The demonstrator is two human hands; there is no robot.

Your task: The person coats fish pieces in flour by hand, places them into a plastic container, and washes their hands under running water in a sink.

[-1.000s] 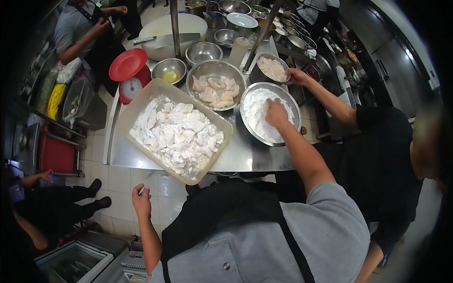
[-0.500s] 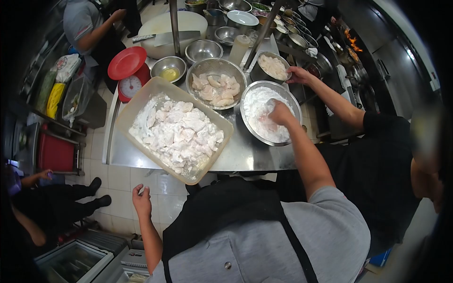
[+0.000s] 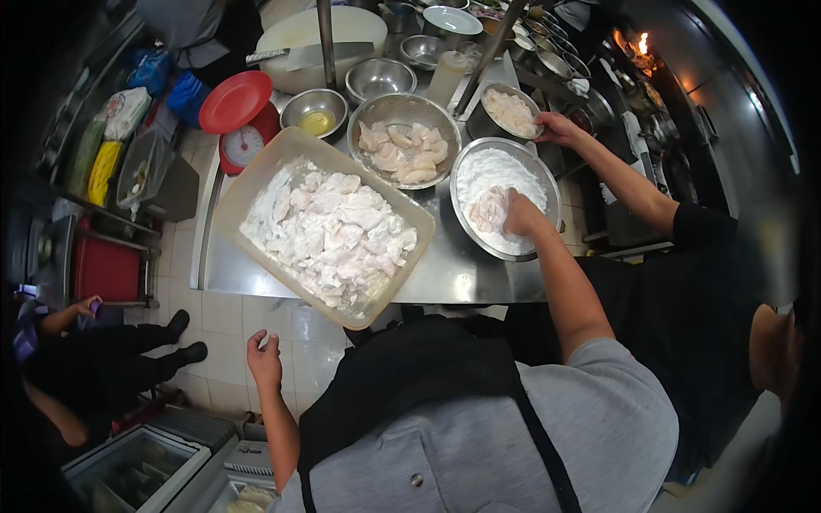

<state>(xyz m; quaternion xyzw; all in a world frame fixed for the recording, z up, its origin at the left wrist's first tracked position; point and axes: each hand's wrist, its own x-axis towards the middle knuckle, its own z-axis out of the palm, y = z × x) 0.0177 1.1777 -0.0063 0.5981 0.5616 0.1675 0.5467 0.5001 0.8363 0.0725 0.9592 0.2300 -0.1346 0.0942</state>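
Bowl point(image 3: 555, 198) of white powder point(image 3: 492, 173) at the right of the steel table point(image 3: 500, 286), with the wearer's right hand point(image 3: 522, 214) inside it. The hand lies against a pale, powder-dusted lump point(image 3: 488, 208); its fingertips are hidden, so whether it grasps or merely presses cannot be told. The left hand point(image 3: 264, 359), half curled and holding nothing visible, hangs short of the table's near edge. Beyond the bowl, a co-worker's hand point(image 3: 560, 130) is at the rim of a pot point(image 3: 485, 128) of pale pieces. At centre, a metal basin point(image 3: 412, 109) contains further raw-looking pieces; left of it, a plastic tub point(image 3: 229, 211) holds a heap of powdered ones point(image 3: 342, 227). Likely hazards: the tub's near corner overhangs the table, so a knock from the apron point(image 3: 385, 368) could shift or tip it; brisk stirring could throw powder over the bowl's low rim; and the co-worker's nearby pot could strike the bowl if swung sideways.
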